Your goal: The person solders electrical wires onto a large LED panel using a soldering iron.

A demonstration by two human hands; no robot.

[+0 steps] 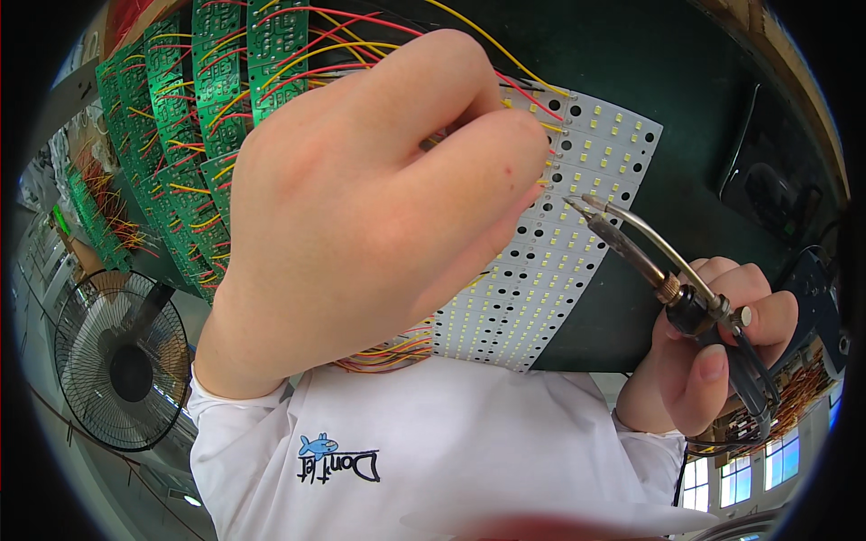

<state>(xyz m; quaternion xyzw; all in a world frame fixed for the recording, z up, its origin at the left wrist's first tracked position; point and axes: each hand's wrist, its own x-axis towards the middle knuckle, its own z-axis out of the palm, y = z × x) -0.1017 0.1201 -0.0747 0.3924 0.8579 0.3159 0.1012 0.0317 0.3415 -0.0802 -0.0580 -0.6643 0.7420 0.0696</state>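
Observation:
My left hand (pixel 379 207) is closed above a white LED board panel (pixel 564 261), its fingertips pinched together close to the panel's row of joints. A yellow wire end (pixel 541 184) pokes out at those fingertips; the rest of that wire is hidden under the hand. In my right hand (pixel 722 352) is a soldering iron (pixel 631 254) with a thin curved metal feed tube (pixel 645 227) clamped along it. The iron's tip and the tube's end meet just over the panel, a little right of my left fingertips. Whether the tip touches a joint I cannot tell.
Several green circuit boards (pixel 216 81) with red and yellow wires lie at the left on the dark green work surface (pixel 586 338). A black fan (pixel 126 361) stands at the lower left. Toward the right is a dark flat object (pixel 767 171).

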